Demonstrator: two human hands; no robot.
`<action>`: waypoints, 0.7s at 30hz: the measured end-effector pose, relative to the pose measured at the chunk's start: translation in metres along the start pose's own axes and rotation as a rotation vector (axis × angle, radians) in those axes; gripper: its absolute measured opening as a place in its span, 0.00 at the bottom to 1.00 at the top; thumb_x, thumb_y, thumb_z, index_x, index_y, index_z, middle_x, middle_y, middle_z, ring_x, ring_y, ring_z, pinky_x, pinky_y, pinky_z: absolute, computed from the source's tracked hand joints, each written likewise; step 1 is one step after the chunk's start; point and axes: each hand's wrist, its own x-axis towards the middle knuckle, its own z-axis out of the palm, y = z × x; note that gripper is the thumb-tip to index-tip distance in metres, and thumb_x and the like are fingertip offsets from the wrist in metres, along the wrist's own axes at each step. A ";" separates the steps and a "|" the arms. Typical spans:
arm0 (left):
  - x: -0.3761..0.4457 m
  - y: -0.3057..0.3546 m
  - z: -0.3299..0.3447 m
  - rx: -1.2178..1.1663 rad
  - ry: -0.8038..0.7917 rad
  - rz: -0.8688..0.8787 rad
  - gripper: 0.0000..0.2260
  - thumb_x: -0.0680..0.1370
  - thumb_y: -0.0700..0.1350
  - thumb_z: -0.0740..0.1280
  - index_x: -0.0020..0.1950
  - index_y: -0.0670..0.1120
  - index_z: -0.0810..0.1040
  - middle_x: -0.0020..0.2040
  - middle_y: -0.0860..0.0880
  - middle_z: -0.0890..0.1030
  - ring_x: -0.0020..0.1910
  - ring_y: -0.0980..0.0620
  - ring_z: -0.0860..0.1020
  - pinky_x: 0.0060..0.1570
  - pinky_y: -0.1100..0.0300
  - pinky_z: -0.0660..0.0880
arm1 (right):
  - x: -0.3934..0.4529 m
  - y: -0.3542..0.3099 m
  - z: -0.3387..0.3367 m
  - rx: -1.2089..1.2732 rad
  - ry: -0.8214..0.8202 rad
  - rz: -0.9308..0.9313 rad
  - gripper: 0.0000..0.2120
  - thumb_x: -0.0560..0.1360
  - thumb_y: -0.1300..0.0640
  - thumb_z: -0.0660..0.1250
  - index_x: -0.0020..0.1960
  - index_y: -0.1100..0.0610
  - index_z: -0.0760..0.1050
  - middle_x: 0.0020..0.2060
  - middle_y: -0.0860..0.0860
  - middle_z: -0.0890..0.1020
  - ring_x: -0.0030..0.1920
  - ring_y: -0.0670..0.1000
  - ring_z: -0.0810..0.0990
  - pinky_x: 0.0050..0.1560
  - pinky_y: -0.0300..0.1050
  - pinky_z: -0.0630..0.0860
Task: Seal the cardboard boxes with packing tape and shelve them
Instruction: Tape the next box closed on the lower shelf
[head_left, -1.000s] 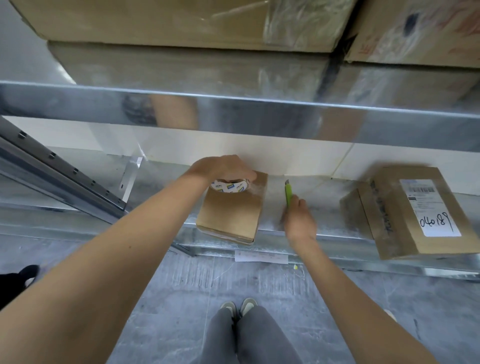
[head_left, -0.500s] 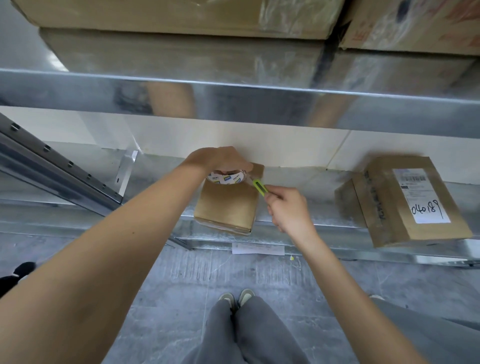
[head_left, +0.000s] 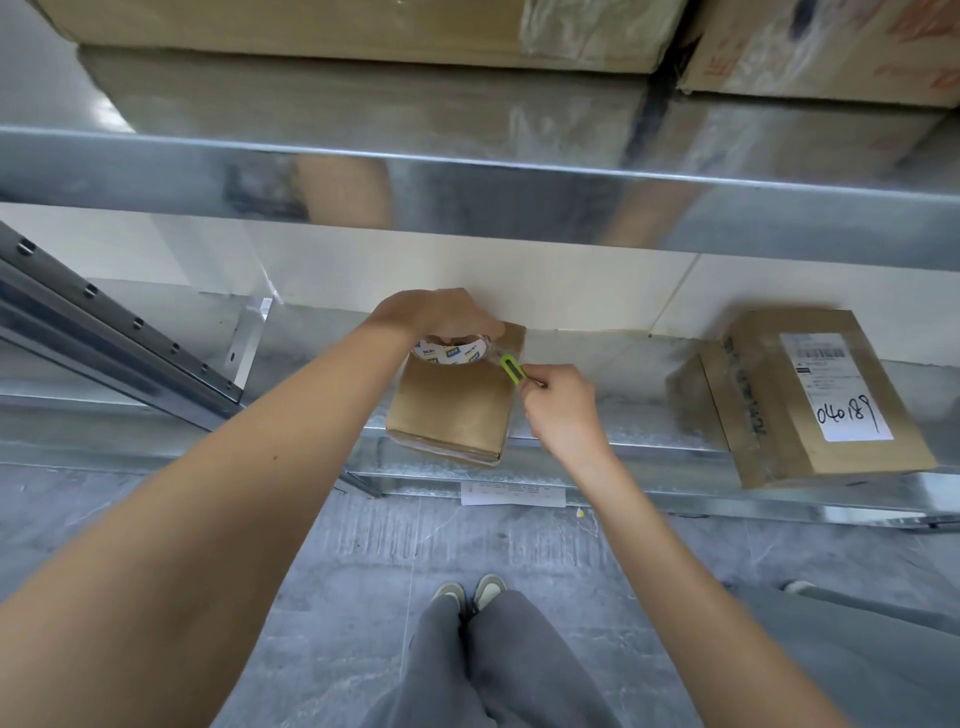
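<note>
The left hand (head_left: 441, 317) gripped the tape roll (head_left: 451, 353) over the small cardboard box (head_left: 451, 410) on the shelf (head_left: 623, 431); at its 3 o'clock, the right hand (head_left: 563, 410) pinched a green cutter (head_left: 513, 370) against the tape.

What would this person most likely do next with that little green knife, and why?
Probably slice through the clear tape. The left hand holds the tape roll over the small box, and the right hand has the green cutter tip at the strip beside the roll.
</note>
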 end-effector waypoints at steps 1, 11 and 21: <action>0.000 0.000 0.000 0.000 -0.003 0.002 0.13 0.68 0.58 0.64 0.30 0.50 0.73 0.30 0.50 0.75 0.30 0.48 0.73 0.39 0.57 0.67 | 0.000 -0.001 0.000 0.001 0.000 0.004 0.13 0.78 0.66 0.57 0.47 0.66 0.80 0.24 0.50 0.67 0.26 0.50 0.64 0.33 0.46 0.66; -0.007 0.003 -0.005 0.034 -0.057 -0.016 0.19 0.60 0.62 0.63 0.38 0.49 0.82 0.34 0.50 0.79 0.33 0.47 0.76 0.41 0.56 0.69 | -0.007 0.007 0.004 0.049 -0.065 0.044 0.14 0.79 0.65 0.58 0.52 0.59 0.82 0.23 0.47 0.67 0.23 0.46 0.63 0.21 0.34 0.60; -0.009 -0.003 -0.008 -0.003 -0.092 0.012 0.18 0.62 0.60 0.63 0.40 0.51 0.84 0.42 0.50 0.83 0.40 0.49 0.80 0.47 0.55 0.72 | 0.027 0.075 -0.004 -0.447 0.205 0.064 0.25 0.79 0.65 0.54 0.75 0.53 0.62 0.51 0.60 0.73 0.48 0.64 0.76 0.41 0.49 0.68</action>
